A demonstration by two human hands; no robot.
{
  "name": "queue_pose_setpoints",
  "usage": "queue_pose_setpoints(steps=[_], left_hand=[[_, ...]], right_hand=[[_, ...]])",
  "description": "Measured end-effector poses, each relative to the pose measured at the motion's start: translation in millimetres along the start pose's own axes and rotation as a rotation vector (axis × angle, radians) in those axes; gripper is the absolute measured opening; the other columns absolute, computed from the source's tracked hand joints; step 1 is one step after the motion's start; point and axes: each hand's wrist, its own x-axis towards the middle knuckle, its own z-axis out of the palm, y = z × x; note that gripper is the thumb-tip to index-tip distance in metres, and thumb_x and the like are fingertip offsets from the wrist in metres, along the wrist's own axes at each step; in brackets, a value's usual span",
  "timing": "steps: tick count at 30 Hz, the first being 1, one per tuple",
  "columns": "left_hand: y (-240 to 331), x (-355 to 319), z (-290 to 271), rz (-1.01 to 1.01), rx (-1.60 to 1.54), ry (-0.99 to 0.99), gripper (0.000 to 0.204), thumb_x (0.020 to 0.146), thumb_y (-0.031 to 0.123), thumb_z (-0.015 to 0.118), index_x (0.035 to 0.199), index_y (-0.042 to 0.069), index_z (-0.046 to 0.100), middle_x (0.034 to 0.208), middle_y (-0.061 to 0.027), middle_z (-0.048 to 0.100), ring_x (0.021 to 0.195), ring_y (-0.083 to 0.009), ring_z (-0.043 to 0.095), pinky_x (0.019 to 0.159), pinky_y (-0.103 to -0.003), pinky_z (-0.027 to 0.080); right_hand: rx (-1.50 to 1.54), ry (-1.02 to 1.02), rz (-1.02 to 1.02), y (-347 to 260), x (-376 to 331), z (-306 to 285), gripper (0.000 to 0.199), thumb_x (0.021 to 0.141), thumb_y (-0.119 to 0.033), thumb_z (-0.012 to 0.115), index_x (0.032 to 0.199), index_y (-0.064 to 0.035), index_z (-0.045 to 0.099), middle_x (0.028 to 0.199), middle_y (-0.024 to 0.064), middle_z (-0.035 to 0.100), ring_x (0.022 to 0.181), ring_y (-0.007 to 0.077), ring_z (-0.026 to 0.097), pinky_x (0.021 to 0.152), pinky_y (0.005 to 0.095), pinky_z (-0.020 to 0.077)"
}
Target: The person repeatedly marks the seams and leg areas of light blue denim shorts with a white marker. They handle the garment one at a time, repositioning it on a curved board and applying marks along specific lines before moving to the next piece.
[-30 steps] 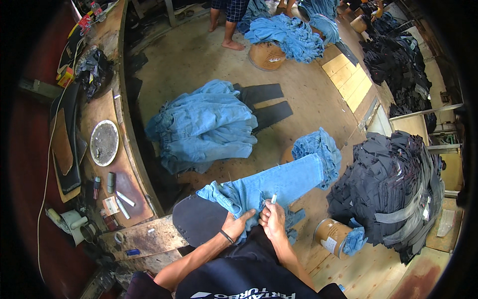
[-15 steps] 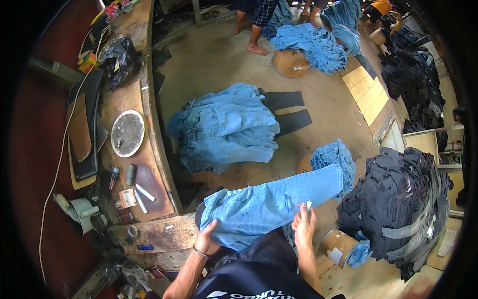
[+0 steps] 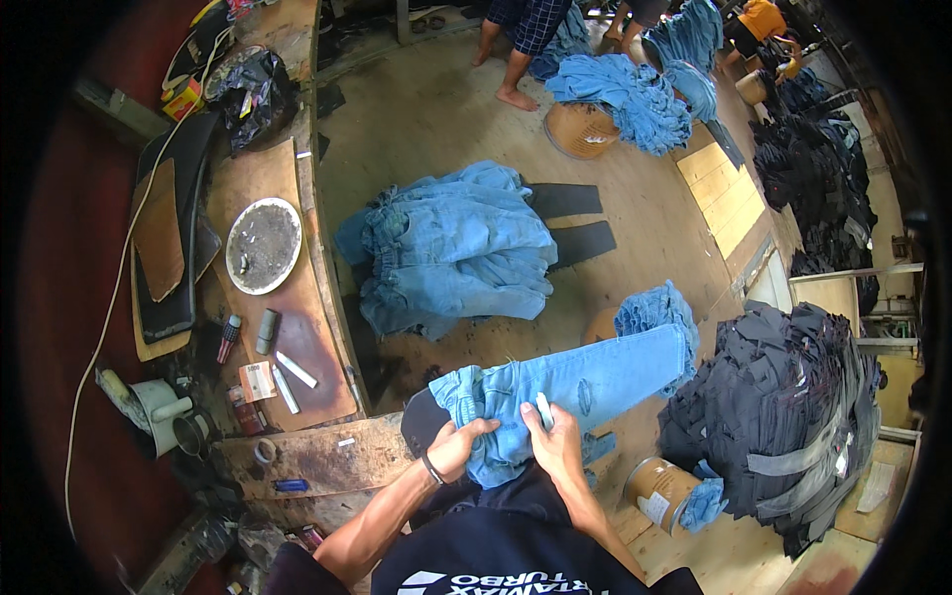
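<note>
Drawn nearer each other, left hand (image 3: 454, 448) grips blue denim (image 3: 557, 381) beneath its thumb, right hand (image 3: 558, 442) clasps white stick (image 3: 544, 410).

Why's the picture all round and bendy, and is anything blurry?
In the head view, the fisheye lens bows the workbench edge and leaves black corners; in the head view, the held blue denim looks fairly clear, while the far dark pile looks softer.

Left of jeans pile (image 3: 456, 248): bench (image 3: 294, 59), dish (image 3: 260, 290) on it. Beyond pile, rightward: drum (image 3: 578, 133), garments (image 3: 620, 97) on top. Right of pile: fabric heap (image 3: 749, 397). Before pile: trousers (image 3: 625, 367).
</note>
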Motion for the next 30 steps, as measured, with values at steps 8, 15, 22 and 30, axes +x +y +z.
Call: queue_pose_setpoints(steps=[8, 15, 22, 30], left_hand=[[1.6, -9.8, 17.6, 0.268, 0.301, -0.073, 0.047, 0.099, 0.010, 0.076, 0.142, 0.001, 0.060, 0.134, -0.0088, 0.069, 0.120, -0.0201, 0.066, 0.106, -0.038, 0.053], [9.9, -35.0, 2.5, 0.012, 0.239, 0.014, 0.042, 0.100, 0.012, 0.075, 0.138, 0.000, 0.063, 0.133, -0.0095, 0.071, 0.121, -0.0214, 0.068, 0.109, -0.038, 0.051], [0.8, -22.4, -13.0, -0.104, 0.079, -0.120, 0.039, 0.104, 0.011, 0.067, 0.140, -0.002, 0.061, 0.135, -0.0143, 0.071, 0.126, -0.0298, 0.068, 0.113, -0.049, 0.052], [4.0, -17.1, -46.8, -0.132, -0.009, -0.641, 0.065, 0.111, 0.042, 0.055, 0.158, -0.002, 0.044, 0.157, -0.0154, 0.055, 0.145, -0.0289, 0.053, 0.125, -0.048, 0.037]], right_hand=[[0.354, 0.092, -0.039, 13.5, -5.2, 10.0, 0.035, 0.103, -0.027, 0.070, 0.083, 0.0001, 0.061, 0.068, 0.0098, 0.059, 0.063, 0.0151, 0.051, 0.061, 0.0355, 0.0440], [0.009, 0.144, -0.046, -32.2, -40.2, -29.0, 0.028, 0.108, -0.027, 0.063, 0.113, -0.0001, 0.056, 0.084, 0.0212, 0.070, 0.072, 0.0396, 0.070, 0.067, 0.0453, 0.0536], [-0.228, 0.176, -0.415, -66.5, -85.4, -34.0, 0.026, 0.096, -0.005, 0.072, 0.121, -0.0005, 0.072, 0.088, 0.0179, 0.072, 0.075, 0.0356, 0.073, 0.067, 0.0412, 0.0569], [-0.311, 0.109, -0.537, -67.5, -101.8, -19.9, 0.038, 0.094, -0.008, 0.073, 0.131, -0.0032, 0.067, 0.082, 0.0126, 0.065, 0.070, 0.0305, 0.068, 0.063, 0.0417, 0.0565]])
